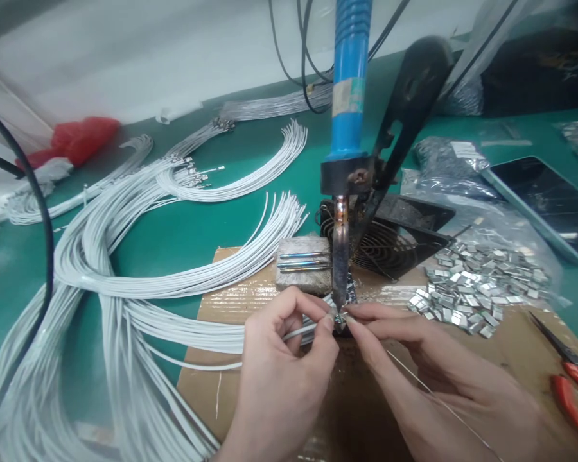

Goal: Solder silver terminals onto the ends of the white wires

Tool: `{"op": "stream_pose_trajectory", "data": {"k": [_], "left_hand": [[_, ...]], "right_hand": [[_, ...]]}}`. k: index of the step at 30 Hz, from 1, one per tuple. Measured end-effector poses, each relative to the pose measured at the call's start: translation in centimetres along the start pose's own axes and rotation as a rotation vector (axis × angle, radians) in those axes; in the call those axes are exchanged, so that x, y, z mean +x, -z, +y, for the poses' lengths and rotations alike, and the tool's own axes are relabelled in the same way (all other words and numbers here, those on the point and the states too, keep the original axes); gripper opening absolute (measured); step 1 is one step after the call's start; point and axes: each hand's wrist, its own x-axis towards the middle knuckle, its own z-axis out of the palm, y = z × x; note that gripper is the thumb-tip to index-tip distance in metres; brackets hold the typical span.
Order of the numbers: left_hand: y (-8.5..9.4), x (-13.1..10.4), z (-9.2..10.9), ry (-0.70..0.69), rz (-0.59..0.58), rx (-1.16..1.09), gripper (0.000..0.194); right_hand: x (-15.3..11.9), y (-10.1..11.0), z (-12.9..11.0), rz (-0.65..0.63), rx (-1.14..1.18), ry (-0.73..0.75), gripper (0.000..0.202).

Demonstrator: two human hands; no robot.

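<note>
Between the thumb and forefinger of my left hand (289, 362) is a white wire (299, 332), its end under the soldering iron (350, 122). My right hand (426, 369) is closed in a pinch close to the same spot. A thin strand of solder wire (433, 393) trails from its fingers toward the lower right. Pointing straight down, the iron's dark tip (340, 276) meets a small metal piece (339, 319) between my fingertips. My fingers partly hide this piece and the wire's end. A black stand arm (409, 109) holds the iron.
Bundles of white wires (183, 279) cover the left side. A stained block (304, 264) and a black fan (390, 237) stand behind my hands. Loose metal pieces (476, 289), a phone (544, 199) and red-handled scissors (575, 378) lie to the right. Cardboard (212, 391) lies underneath.
</note>
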Motion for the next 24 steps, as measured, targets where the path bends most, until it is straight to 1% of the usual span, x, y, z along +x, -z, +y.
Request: {"op": "stream_pose_trajectory", "data": {"k": [3, 5, 7, 9, 11, 12, 13, 16, 17, 18, 21, 24], "left_hand": [[0.2, -0.1, -0.3, -0.001, -0.021, 0.0, 0.02], [0.3, -0.3, -0.4, 0.003, -0.033, 0.01, 0.019], [0.3, -0.6, -0.5, 0.022, -0.01, 0.01, 0.018], [0.2, -0.9, -0.6, 0.053, 0.039, -0.01, 0.018], [0.0, -1.4, -0.6, 0.086, 0.074, -0.035, 0.018], [0.0, -1.7, -0.6, 0.098, 0.08, -0.042, 0.018], [-0.1, -2.0, -0.6, 0.108, 0.075, -0.044, 0.017], [0.0, -2.8, -0.7, 0.147, 0.073, -0.046, 0.016], [0.0, -3.0, -0.7, 0.158, 0.075, -0.045, 0.015], [0.1, -3.3, -0.7, 0.165, 0.074, -0.042, 0.015], [0.3, -3.8, -0.7, 0.156, 0.052, 0.01, 0.015], [0.6, -4.1, -0.8, 0.135, 0.016, 0.086, 0.014]], "right_hand": [[-0.3, 0.2, 0.7, -0.003, 0.025, 0.0, 0.006], [-0.5, 0.6, 1.3, 0.043, -0.007, -0.07, 0.01], [-0.6, 1.3, 2.1, 0.112, -0.043, -0.193, 0.02], [-0.7, 2.0, 2.8, 0.118, -0.007, -0.288, 0.032], [-0.7, 2.5, 3.1, 0.09, 0.099, -0.322, 0.051], [-0.7, 2.7, 3.1, 0.056, 0.139, -0.298, 0.055], [-0.8, 2.8, 3.0, 0.009, 0.144, -0.262, 0.055], [-0.9, 2.5, 2.1, -0.147, 0.072, -0.133, 0.041], [-0.9, 2.3, 1.6, -0.183, 0.049, -0.111, 0.037], [-1.0, 2.0, 1.2, -0.209, 0.049, -0.113, 0.035], [-1.1, 1.1, 0.5, -0.228, 0.102, -0.179, 0.03], [-1.3, 0.6, 0.4, -0.215, 0.163, -0.238, 0.029]]}}
